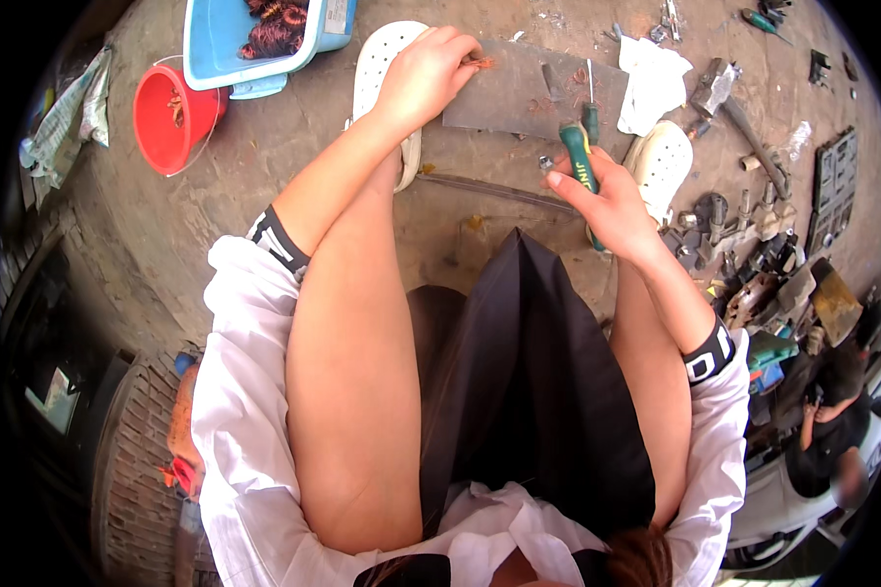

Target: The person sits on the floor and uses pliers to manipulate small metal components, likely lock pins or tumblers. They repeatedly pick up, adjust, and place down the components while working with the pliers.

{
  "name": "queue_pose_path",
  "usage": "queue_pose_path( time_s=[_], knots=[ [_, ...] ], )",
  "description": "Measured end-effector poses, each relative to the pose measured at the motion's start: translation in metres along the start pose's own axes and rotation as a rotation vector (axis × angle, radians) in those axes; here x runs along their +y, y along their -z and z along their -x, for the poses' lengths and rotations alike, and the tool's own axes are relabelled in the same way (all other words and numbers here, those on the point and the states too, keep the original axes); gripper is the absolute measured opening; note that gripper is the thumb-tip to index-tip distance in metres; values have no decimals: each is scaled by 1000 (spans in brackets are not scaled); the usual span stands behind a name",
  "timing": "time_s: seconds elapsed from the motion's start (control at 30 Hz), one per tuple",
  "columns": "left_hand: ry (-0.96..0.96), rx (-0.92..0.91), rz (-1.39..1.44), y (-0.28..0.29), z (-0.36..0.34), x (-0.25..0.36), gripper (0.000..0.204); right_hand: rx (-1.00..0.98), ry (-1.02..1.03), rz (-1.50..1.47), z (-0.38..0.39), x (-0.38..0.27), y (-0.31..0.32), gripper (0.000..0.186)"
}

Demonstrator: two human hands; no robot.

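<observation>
Far left, a red bucket (169, 122) is being seen on the ground with copper-coloured scraps inside; its depth is being hidden by its near wall. Beside it, a blue basin (264, 80) is being cut off by the upper edge, dark reddish wire coils (276, 37) being shown in part. A cream clog (376, 64) is being partly covered by the left hand (423, 78), whose fingers are being held narrow on copper-coloured strands (485, 63) over the left end of a metal sheet (504, 98); the strands' gripped length is being hidden. Near the sheet's lower right, a green-handled tool (577, 157) is being gripped in the right hand (609, 201), the fingers being wrapped around it and its working end being hard to make out. A second green handle (590, 117) is being seen just behind; whether the two are being joined cannot be told. Farther right, a white cloth (653, 86), a hammer (744, 117) and overlapping metal parts (724, 223) are being seen. A co-worker (832, 430) is being blurred near the right rim.
</observation>
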State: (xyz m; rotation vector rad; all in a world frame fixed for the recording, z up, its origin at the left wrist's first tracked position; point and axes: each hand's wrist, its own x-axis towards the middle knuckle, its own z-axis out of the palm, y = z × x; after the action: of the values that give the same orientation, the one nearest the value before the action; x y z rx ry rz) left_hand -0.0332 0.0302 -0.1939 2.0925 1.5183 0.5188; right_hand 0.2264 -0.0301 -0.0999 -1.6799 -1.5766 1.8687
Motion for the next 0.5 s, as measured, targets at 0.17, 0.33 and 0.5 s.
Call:
queue_pose_path(
  time_s=[0.17,0.33,0.5],
  knots=[
    [2,25,51,1,3,2,18,-40,-133,-106,-19,1,-18,33],
    [1,63,58,0,6,3,19,-121,-221,-203,-29,-16,-36,34],
    [9,54,90,1,6,2,20,-153,-247,-254,-31,-17,-51,32]
  ],
)
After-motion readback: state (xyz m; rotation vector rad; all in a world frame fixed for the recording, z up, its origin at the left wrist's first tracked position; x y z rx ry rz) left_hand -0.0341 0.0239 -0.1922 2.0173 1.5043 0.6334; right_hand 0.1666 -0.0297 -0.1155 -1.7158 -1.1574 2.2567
